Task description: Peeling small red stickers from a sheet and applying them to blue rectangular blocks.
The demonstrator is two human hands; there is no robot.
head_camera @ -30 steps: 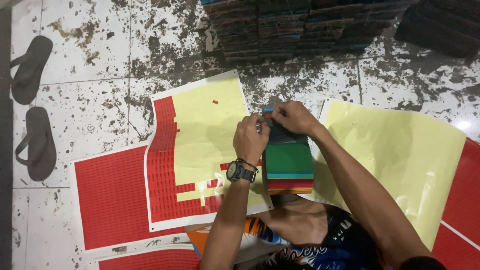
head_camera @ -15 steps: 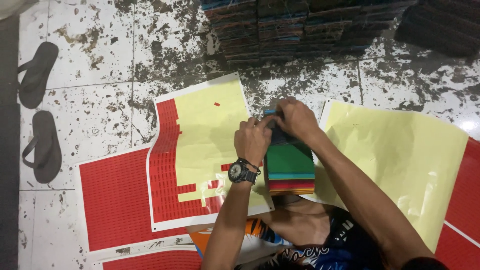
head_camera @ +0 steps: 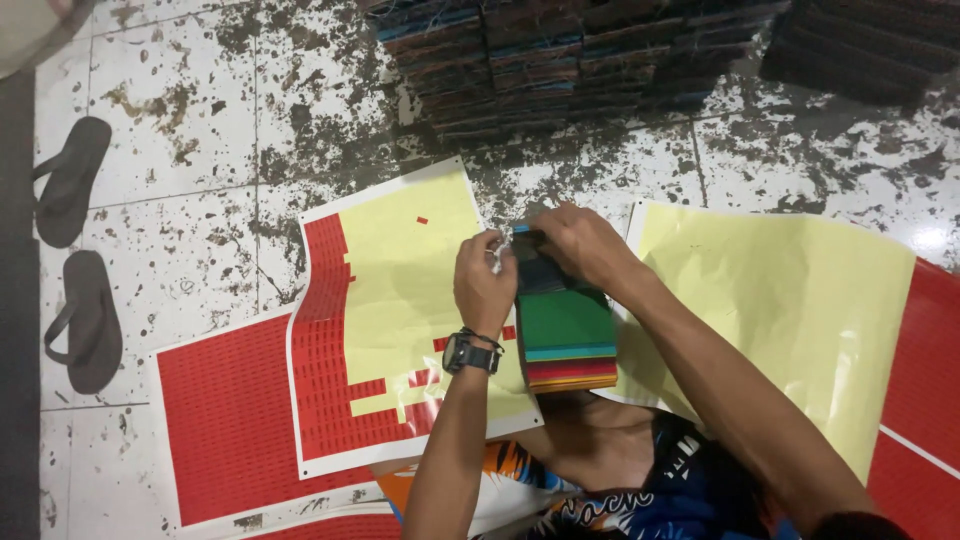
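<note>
— Hands first: where are they?

— Both at the far end of the stack of coloured sheets [head_camera: 568, 330], which rests on the person's lap above the floor [head_camera: 200, 200]. The left hand [head_camera: 484, 282], the one with the wristwatch [head_camera: 468, 353], has its grip pinched shut on a small pale scrap at the stack's top left corner. The right hand [head_camera: 582, 245] lies curled over the top edge, fingers pressed closed on the dark upper sheet.

— Anything different from a second ago?

— A little. The left hand's fingers have drawn together at the corner, where earlier they sat lower against the side of the stack, and the right hand has slid further over the top edge. I'd judge that the work at that corner is under way rather than finished. The view has also shifted downward slightly.

— How does the stack look?

— Thick, squared up, green on top with a teal, red and orange band of edges nearest the body; dark sheets at the far end.

— Around it?

— A part-peeled red sticker sheet [head_camera: 330, 370] on yellow backing to the left, a bare yellow backing sheet [head_camera: 780, 300] to the right, two sandals [head_camera: 80, 250] far left, and piled bundles [head_camera: 560, 60] ahead.
</note>
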